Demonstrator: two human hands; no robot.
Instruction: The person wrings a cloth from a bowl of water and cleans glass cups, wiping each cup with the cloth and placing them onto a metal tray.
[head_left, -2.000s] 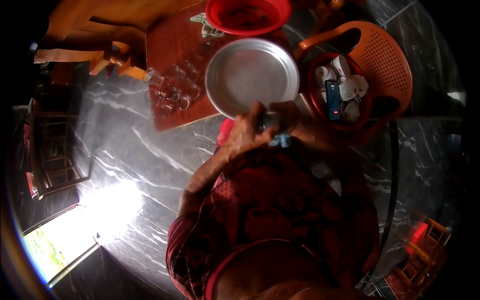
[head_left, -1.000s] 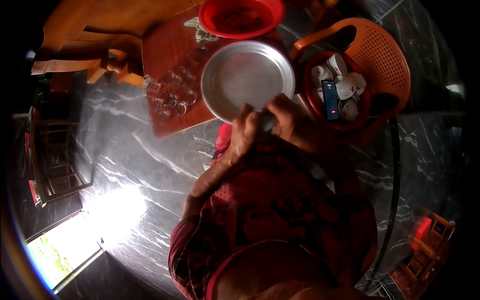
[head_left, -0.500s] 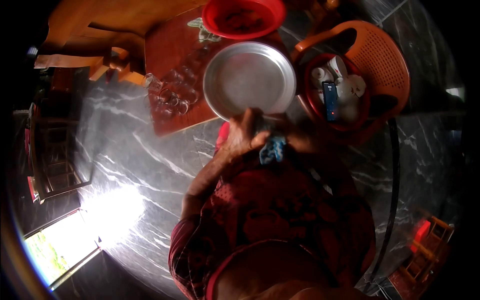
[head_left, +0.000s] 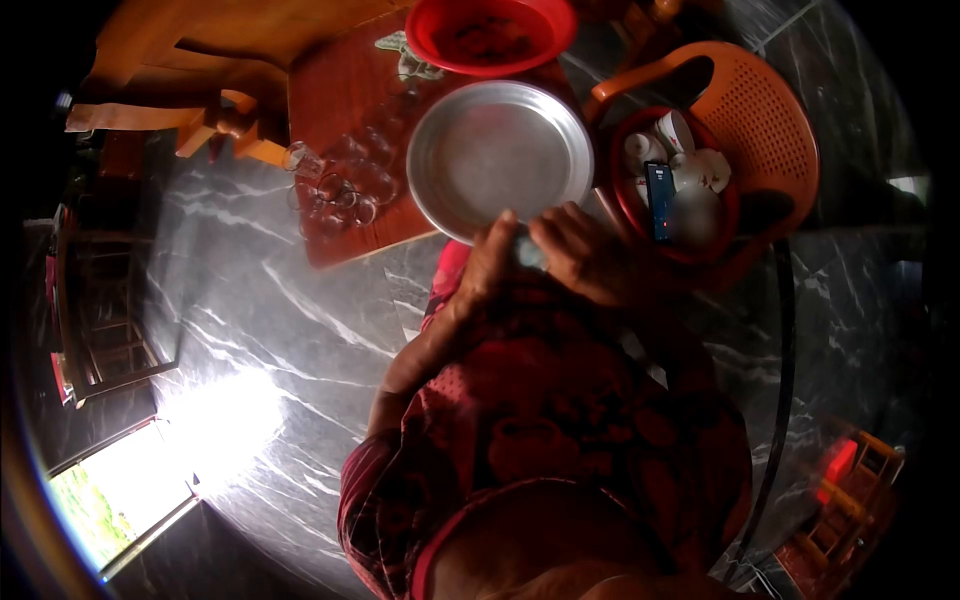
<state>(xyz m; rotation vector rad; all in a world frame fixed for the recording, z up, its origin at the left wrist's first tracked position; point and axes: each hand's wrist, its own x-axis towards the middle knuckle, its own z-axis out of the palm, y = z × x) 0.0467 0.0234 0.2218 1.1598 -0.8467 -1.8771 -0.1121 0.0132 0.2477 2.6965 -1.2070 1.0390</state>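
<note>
My left hand point(head_left: 485, 265) and my right hand point(head_left: 580, 255) are close together above my lap, at the near rim of a wide metal basin point(head_left: 495, 160). Fingers of both are curled inward. Between them shows a small pale-blue patch of cloth point(head_left: 531, 254), mostly covered by the fingers. Whether the left hand grips the cloth or something wrapped in it is hidden. Several clear drinking glasses point(head_left: 350, 185) stand on the red-brown table point(head_left: 400, 222), left of the basin.
A red basin point(head_left: 490, 65) holding dark contents sits at the table's far end, beside a crumpled light cloth point(head_left: 405, 55). On the right, an orange plastic chair point(head_left: 765, 120) bears a red tub point(head_left: 735, 215) with white cups point(head_left: 675, 132) and a phone point(head_left: 660, 200).
The blue cloth hung below my hands before; now only a small patch shows between them. My right hand has come up toward the basin rim, and its fingers show more clearly.
</note>
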